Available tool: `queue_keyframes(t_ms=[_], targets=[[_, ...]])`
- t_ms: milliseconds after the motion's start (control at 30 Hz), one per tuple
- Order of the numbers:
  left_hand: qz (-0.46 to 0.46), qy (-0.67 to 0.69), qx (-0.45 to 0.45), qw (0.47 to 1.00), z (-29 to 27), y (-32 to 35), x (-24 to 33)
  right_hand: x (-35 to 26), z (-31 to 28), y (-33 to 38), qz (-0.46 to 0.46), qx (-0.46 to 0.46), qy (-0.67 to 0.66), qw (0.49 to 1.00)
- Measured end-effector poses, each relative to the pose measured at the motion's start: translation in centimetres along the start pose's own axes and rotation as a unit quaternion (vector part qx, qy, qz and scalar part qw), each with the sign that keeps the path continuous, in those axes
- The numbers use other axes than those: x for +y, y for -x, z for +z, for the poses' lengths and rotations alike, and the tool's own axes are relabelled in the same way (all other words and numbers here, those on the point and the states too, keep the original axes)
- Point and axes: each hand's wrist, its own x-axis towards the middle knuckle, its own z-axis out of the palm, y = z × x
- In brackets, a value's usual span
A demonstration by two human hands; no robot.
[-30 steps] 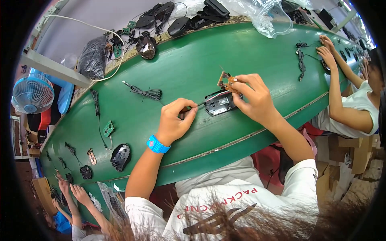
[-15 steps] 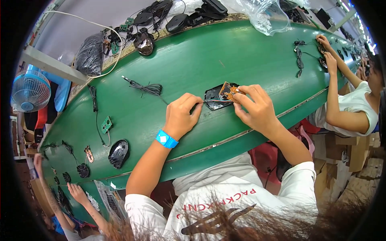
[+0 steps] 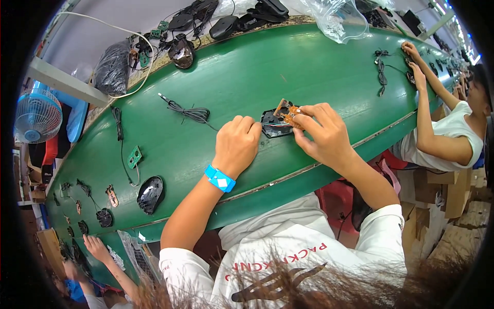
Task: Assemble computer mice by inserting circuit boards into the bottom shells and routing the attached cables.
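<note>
Right hand: fingertips pinch a small brown circuit board.
Left hand: curled, resting just left of the black mouse base; grasp unclear.
Base: mid green belt.
Cable: far left.

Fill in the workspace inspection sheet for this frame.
Surface: green belt, long and curved.
Job's things: black mouse base with small circuit board at its edge.
Clutter: black mouse shell, green board, clear plastic bag.
Grippers: left hand fisted beside the base; right hand pinches the board.
Cables: bundled black cable.
Surroundings: blue fan; co-worker's arms at right.
</note>
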Motion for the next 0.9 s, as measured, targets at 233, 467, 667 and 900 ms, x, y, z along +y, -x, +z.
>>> queue_keyframes(t_ms=[233, 467, 667, 900], targets=[[0.021, -0.035, -0.002, 0.999, 0.1, -0.2, 0.2, -1.7, 0.3, 0.1, -0.003, -0.011, -0.012, 1.000], [0.042, -0.011, 0.012, 0.999, 0.5, -0.3, -0.3, 0.2, -0.1, 1.9, 0.032, -0.070, 0.046, 0.996], [0.024, 0.025, 0.001, 0.999, 0.5, -0.2, -0.2, 1.6, 0.0, 1.2, 0.053, -0.095, 0.060, 0.992], [0.012, 0.034, 0.015, 0.999, -0.3, -0.5, 1.5, 2.9, -0.2, 0.6, 0.054, -0.085, 0.065, 0.993]])
